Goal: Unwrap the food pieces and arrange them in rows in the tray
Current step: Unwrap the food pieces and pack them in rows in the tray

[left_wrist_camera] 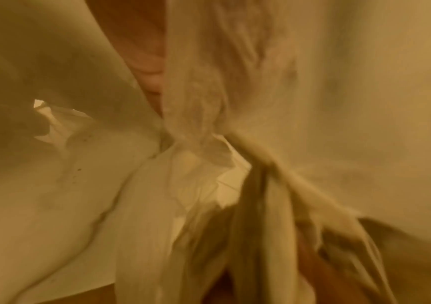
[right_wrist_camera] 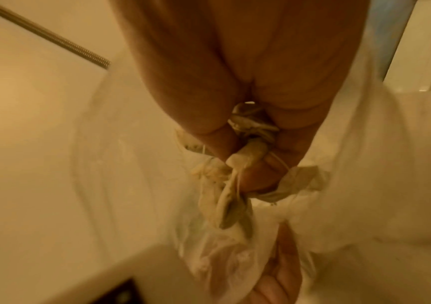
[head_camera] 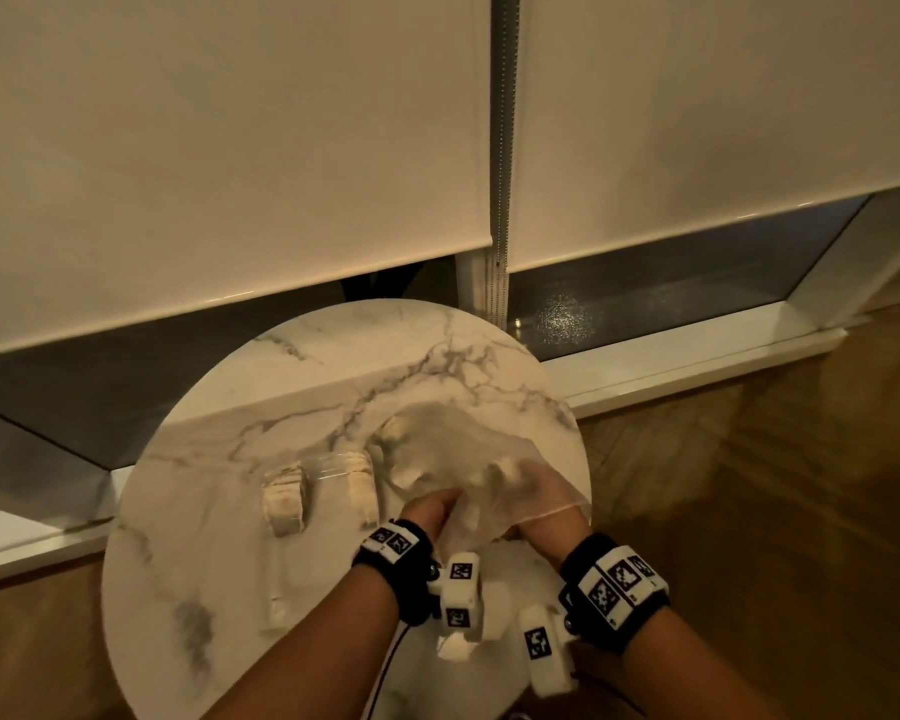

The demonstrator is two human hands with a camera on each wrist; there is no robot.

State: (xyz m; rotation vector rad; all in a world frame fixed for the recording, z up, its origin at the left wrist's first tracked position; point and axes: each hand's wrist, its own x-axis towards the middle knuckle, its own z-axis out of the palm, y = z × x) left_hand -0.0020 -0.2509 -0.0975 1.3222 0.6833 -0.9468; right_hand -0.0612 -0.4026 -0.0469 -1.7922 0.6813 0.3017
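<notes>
Unwrapping step: left hand [head_camera: 432, 506] and right hand [head_camera: 536, 491] both grip plastic wrap [head_camera: 453, 454] above worktop [head_camera: 204, 511]. Next: pull knot apart.

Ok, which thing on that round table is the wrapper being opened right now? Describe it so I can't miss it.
On the round marble table, look at its near right edge, where both hands meet. The thin translucent plastic bag billows there, its knotted neck pinched in the right hand; unlike the clear tray to its left, it is soft and crumpled.
</notes>
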